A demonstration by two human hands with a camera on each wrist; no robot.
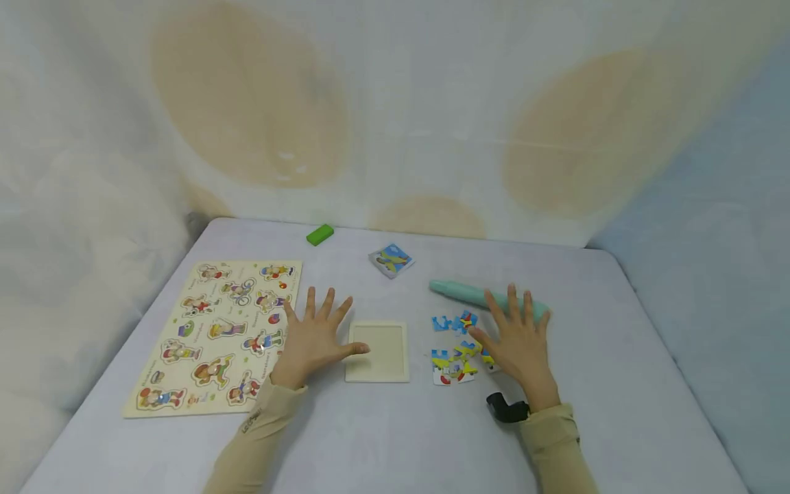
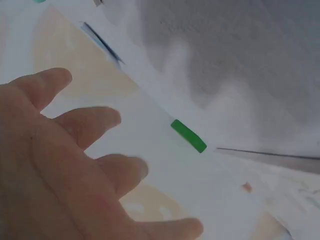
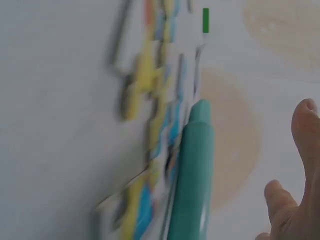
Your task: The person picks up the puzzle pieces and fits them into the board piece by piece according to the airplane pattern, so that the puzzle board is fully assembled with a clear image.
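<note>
My left hand (image 1: 313, 343) has its fingers spread wide, between a large picture puzzle board (image 1: 228, 333) and a small cream frame tray (image 1: 379, 353). Its thumb overlaps the tray's left part in the head view. My right hand (image 1: 518, 346), also with spread fingers, is over the right edge of a group of loose jigsaw pieces (image 1: 441, 358). Behind its fingers lies a teal crayon-shaped stick (image 1: 463, 292); the same teal stick (image 3: 192, 180) stands large in the right wrist view, beside blurred pieces. Neither hand holds anything.
At the back of the white table (image 1: 444, 446) lie a green block (image 1: 319, 234) and a small picture card (image 1: 391, 261) with a blue and yellow design. A black object (image 1: 506, 409) sits by the right wrist. Pale cloth (image 1: 426, 123) hangs behind the table.
</note>
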